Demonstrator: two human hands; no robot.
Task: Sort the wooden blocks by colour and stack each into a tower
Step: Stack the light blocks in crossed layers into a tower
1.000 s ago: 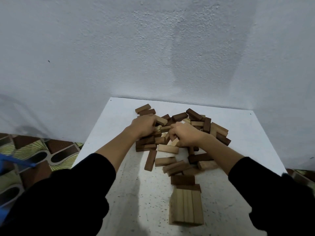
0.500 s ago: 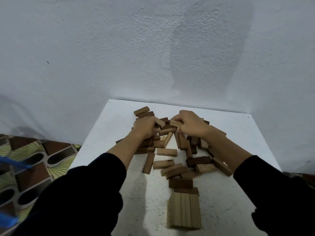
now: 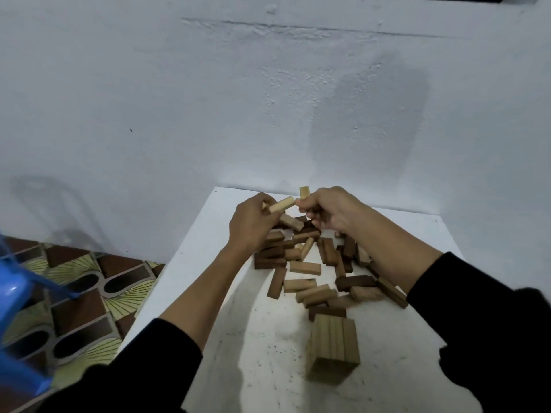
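A loose pile of light and dark wooden blocks [image 3: 316, 260] lies on the white table [image 3: 193, 263]. My left hand [image 3: 253, 223] is raised above the pile's far left side and grips a light block [image 3: 281, 203] that points to the right. My right hand [image 3: 328, 211] hovers beside it, shut on another light block [image 3: 304, 192] that sticks up from the fingers. The two held blocks nearly touch. A low tower of light blocks [image 3: 334, 347] stands near the table's front.
A white wall [image 3: 268, 99] rises directly behind the table. A blue plastic stool [image 3: 18, 308] stands on the patterned floor tiles [image 3: 89, 293] at the left. The table's left edge runs close to my left forearm.
Both hands have lifted out of the pile, each carrying a light block. The camera view has tilted up and the pile has spread a little.
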